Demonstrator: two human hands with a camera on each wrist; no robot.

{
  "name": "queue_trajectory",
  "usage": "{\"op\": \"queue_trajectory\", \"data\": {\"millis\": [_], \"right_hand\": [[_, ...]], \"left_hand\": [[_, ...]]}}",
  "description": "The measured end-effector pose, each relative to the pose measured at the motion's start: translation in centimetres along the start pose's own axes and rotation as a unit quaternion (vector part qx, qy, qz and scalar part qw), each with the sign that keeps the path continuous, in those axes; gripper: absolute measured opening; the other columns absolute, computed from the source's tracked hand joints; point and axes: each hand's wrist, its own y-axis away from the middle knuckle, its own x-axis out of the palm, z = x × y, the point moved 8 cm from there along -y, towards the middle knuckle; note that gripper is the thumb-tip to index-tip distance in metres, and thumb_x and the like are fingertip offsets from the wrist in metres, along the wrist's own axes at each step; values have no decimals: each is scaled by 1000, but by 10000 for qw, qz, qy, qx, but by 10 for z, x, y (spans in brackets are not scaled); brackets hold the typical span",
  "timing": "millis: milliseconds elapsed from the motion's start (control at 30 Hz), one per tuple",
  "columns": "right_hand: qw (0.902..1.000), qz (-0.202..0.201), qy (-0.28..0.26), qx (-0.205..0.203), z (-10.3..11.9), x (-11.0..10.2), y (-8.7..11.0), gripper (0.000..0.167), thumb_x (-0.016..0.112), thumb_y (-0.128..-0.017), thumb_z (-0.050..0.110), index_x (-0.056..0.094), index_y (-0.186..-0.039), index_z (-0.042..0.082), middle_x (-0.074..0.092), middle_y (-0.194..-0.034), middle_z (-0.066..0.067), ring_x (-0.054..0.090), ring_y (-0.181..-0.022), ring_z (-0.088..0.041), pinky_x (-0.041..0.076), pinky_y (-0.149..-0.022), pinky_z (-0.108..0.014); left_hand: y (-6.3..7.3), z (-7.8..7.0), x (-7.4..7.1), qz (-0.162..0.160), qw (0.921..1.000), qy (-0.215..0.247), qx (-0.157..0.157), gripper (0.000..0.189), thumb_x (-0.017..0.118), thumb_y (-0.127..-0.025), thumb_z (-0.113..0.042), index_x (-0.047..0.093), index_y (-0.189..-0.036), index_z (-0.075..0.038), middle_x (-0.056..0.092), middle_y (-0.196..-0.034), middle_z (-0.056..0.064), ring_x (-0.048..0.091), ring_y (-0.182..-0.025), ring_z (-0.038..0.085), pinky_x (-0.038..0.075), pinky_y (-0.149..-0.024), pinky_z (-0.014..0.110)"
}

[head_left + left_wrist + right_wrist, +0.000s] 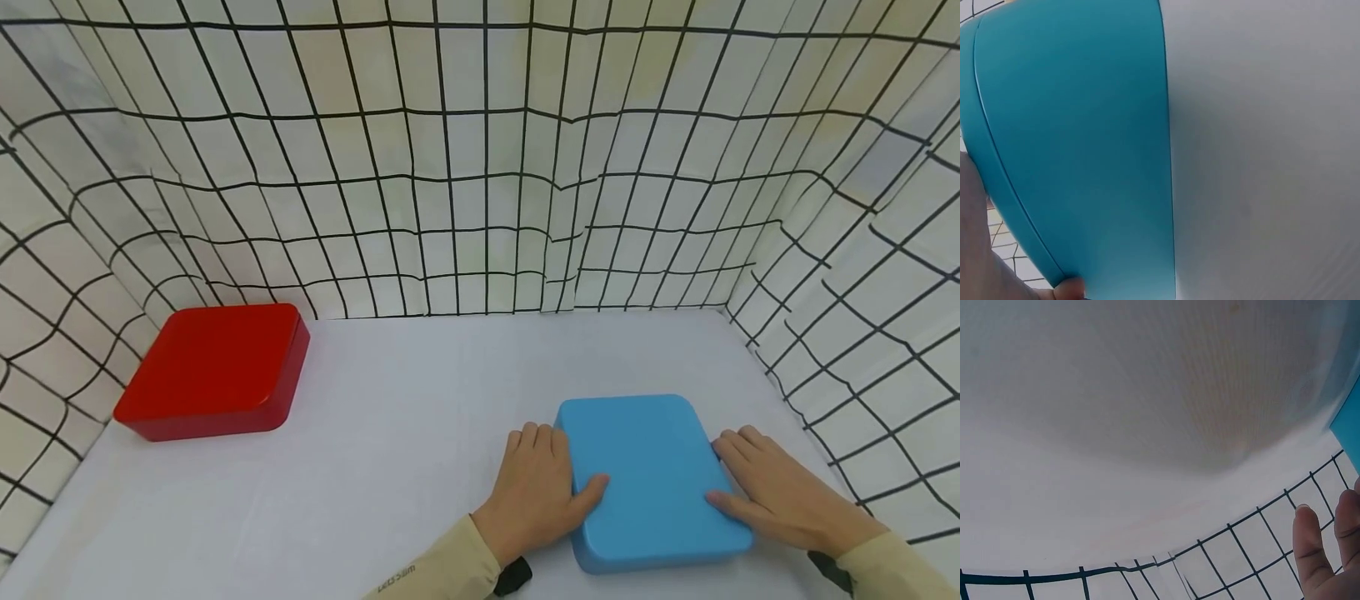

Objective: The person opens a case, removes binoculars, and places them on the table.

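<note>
In the head view a light blue rounded box (645, 475) lies flat on the white table at the right of centre. My left hand (536, 492) grips its left side, with the thumb over the top and the fingers along the edge. At the opposite side is my right hand (780, 492), its fingers fairly straight and its thumb at the right edge. The left wrist view shows the box's side wall (1085, 137) with a seam below the top and a fingertip against it. In the right wrist view, only a blue corner (1350, 422) appears near the fingers.
A red rounded box (213, 358) of similar shape sits at the far left of the white table (375, 467). Black wire mesh (487, 175) backed by pale sheeting walls the table at the back, left and right. The right mesh wall stands close to my right hand.
</note>
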Motion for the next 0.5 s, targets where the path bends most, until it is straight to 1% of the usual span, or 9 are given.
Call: {"op": "queue_trajectory", "data": {"millis": [167,267,367,433,500], "right_hand": [[10000,56,-65,25,-1,-1,0,66,66,-94,57,60,-129,2,63,-116,-1,52,-104,-16,49,-90,-49],[9999,85,-130,68,-1,-1,0,67,66,-94,57,60,-130,1,64,-118,-3,53,-106,-18,50,-92,-50],[9997,112,-188,113,-1,-1,1,68,65,-94,57,59,-132,0,64,-120,-6,55,-108,-21,50,-94,-52],[9996,100,-247,135,-2,-1,1,68,66,-95,56,59,-132,0,64,-122,-7,55,-109,-22,50,-95,-52],[9993,99,-313,161,-2,0,1,69,66,-95,56,59,-132,-1,64,-123,-9,56,-111,-24,50,-96,-53]], "left_hand": [[0,0,0,-160,9999,15,36,50,47,-101,-62,50,-85,-15,44,-76,-1,33,-75,13,24,-72,27],[-1,0,0,-186,9998,37,34,50,47,-100,-62,50,-85,-15,45,-76,-1,33,-76,14,24,-72,27],[-1,1,1,-97,9999,62,32,51,46,-100,-63,50,-85,-15,46,-76,-1,34,-76,14,26,-72,27],[-2,2,2,18,9999,144,18,53,45,-100,-64,52,-87,-14,46,-77,-1,36,-76,14,27,-72,27],[-3,5,4,203,9995,248,-18,56,44,-100,-66,54,-88,-13,47,-76,-2,39,-76,13,29,-72,28]]}}
